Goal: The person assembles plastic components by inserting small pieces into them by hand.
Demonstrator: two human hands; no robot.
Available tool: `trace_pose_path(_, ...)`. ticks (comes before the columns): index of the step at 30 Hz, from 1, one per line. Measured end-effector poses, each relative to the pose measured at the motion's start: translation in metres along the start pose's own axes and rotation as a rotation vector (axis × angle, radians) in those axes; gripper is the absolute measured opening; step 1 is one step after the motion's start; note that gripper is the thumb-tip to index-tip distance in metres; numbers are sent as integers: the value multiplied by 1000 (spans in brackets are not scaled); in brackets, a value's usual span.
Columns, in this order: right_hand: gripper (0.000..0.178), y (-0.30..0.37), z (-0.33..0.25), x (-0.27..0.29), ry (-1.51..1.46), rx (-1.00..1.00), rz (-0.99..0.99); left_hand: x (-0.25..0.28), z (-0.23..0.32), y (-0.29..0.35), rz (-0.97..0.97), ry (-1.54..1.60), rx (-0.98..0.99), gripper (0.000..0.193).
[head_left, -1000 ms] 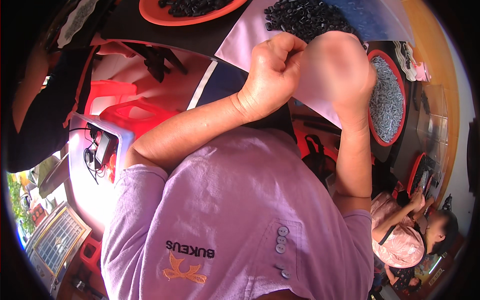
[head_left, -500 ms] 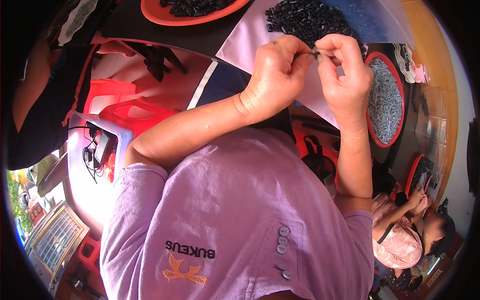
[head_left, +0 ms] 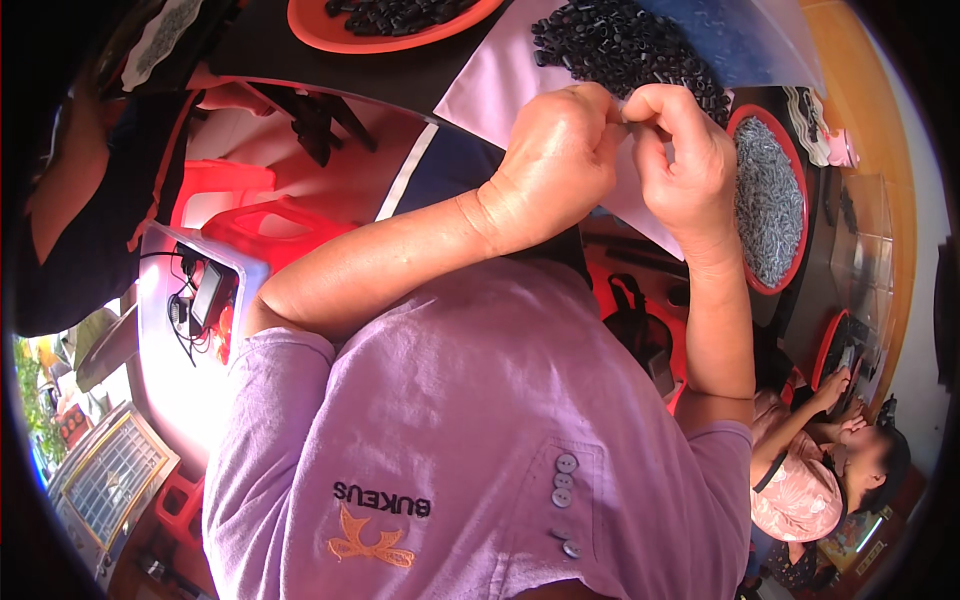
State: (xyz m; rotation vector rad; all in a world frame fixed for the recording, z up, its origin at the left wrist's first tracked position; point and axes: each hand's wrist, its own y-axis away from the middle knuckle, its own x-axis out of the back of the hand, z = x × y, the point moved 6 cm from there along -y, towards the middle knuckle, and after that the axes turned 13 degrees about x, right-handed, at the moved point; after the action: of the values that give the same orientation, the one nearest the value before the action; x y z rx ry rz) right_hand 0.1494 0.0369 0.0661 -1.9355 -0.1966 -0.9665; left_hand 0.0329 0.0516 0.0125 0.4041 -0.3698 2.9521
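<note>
My left hand [head_left: 565, 160] and my right hand [head_left: 685, 165] meet fingertip to fingertip over the near edge of a pale pink sheet [head_left: 490, 85]. Both are closed in a pinch, and what lies between the fingertips is too small and covered to name. Just beyond them a heap of small black plastic parts [head_left: 620, 45] is spread on the sheet. To the right of my right hand stands a red oval basin [head_left: 799, 215] full of small grey metal pieces that look like screws [head_left: 768, 200].
An orange-red basin [head_left: 400, 42] with black parts stands at the far left of the dark table. Red plastic stools [head_left: 270, 225] and a clear bin [head_left: 150, 300] with a cabled device are at left. Another person [head_left: 800, 490] works at lower right; an arm [head_left: 70, 190] shows at left.
My left hand has rolled over so its back faces up, and both hands dipped slightly nearer me. The fingertips stay together. The person at lower right has shifted their hands.
</note>
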Motion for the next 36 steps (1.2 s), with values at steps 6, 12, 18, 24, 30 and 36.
trace_pose_path(6,33,1,-5,-2,66,39,66,-2,-8,1,-11,235,230,6)
trace_pose_path(12,36,-1,-8,-2,91,69,43,-3,-4,6,93,238,193,7)
trace_pose_path(18,36,2,-17,-3,210,152,119,-3,-7,8,84,386,243,7)
trace_pose_path(24,36,1,-13,7,43,-46,175,-6,-9,12,14,384,278,4)
trace_pose_path(30,34,-6,-15,4,183,81,37,-9,-9,10,115,465,236,7)
trace_pose_path(36,32,2,-16,-3,184,94,203,-5,-10,6,152,409,239,7)
